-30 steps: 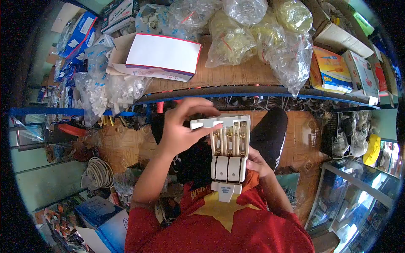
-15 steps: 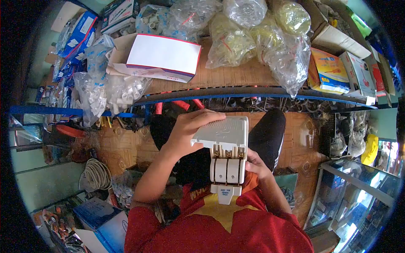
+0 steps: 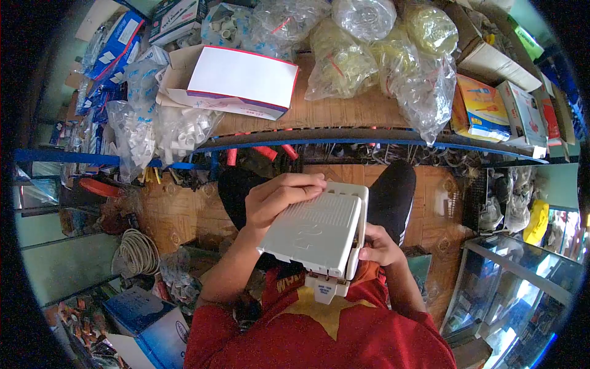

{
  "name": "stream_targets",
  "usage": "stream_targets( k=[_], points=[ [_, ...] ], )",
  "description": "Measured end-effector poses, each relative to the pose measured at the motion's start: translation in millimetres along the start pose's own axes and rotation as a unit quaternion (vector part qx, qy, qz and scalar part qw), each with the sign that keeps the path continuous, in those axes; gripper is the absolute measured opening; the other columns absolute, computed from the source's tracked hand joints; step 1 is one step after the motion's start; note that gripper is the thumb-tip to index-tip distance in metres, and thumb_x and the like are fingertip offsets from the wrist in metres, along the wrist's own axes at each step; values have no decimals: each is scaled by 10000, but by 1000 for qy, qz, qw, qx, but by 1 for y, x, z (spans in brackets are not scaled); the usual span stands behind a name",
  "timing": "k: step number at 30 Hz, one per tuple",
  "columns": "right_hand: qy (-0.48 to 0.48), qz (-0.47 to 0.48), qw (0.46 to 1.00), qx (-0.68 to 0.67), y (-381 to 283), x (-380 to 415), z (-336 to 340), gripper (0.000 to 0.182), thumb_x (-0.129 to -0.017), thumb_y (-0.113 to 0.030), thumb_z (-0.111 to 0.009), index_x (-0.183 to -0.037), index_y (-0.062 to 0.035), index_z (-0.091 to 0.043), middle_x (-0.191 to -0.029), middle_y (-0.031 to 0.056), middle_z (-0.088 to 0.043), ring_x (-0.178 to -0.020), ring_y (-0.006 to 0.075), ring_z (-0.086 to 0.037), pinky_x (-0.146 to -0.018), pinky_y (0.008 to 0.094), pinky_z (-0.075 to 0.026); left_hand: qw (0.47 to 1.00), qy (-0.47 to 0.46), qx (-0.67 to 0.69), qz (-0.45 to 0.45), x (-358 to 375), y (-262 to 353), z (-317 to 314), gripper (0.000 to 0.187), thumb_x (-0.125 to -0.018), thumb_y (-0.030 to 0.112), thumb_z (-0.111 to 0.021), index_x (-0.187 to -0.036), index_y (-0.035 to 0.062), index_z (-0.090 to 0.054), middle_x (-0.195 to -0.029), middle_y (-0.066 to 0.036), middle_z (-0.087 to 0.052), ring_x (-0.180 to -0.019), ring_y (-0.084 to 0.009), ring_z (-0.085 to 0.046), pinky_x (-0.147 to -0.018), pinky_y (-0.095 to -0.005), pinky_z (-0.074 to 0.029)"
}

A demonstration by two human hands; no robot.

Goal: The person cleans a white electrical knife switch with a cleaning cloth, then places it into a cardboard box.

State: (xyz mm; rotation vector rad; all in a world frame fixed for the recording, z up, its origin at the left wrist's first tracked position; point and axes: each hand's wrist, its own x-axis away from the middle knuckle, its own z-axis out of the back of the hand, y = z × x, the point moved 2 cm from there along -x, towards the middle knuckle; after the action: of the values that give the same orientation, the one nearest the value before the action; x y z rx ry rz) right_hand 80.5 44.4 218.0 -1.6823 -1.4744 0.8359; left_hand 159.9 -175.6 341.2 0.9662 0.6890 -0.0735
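Note:
A white knife switch (image 3: 310,237) is held before my chest, above my lap. Its ribbed cover lies over most of the body, tilted, hiding the blades and contacts. The base (image 3: 358,230) shows as a rim along the right side, with a gap between it and the cover. Below the cover juts the handle (image 3: 327,288) with small blue print. My left hand (image 3: 284,198) grips the cover's upper left edge, fingers curled over the top. On the right edge, my right hand (image 3: 379,246) clasps the base, its thumb and fingertips near the gap.
Ahead is a shelf with a blue edge (image 3: 369,136), carrying an open white box (image 3: 243,79), bags of white fittings (image 3: 184,130) and clear plastic bags (image 3: 341,61). Coiled cable (image 3: 140,253) and a blue box (image 3: 144,323) are at left. A glass case (image 3: 513,292) stands right.
The cover has swung down over the switch's blades and white middle section, which showed before. My left hand has moved slightly down with it, while my right hand keeps its hold.

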Motion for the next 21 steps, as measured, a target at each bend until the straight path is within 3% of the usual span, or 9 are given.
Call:
stream_targets(
  k=[12,21],
  points=[
    [15,-8,1000,3,-10,-4,-9,609,-867,-118,-631,-1404,6,-371,-1441,133,-405,-1332,203,-338,-1104,356,-211,992,49,63,99,19,-20,-9,215,-761,81,-704,-902,-47,-603,-927,-214,-664,-917,-294,-674,-813,-381,-548],
    [37,-6,999,-24,-3,-6,-9,587,-887,-113,-611,-1408,2,-368,-1442,126,-404,-1340,203,-325,-1111,367,-199,934,92,277,207,33,-47,-25,286,-836,160,-665,-1019,-40,-574,-1092,-197,-599,-990,-265,-633,-879,-381,-510]
  ],
)
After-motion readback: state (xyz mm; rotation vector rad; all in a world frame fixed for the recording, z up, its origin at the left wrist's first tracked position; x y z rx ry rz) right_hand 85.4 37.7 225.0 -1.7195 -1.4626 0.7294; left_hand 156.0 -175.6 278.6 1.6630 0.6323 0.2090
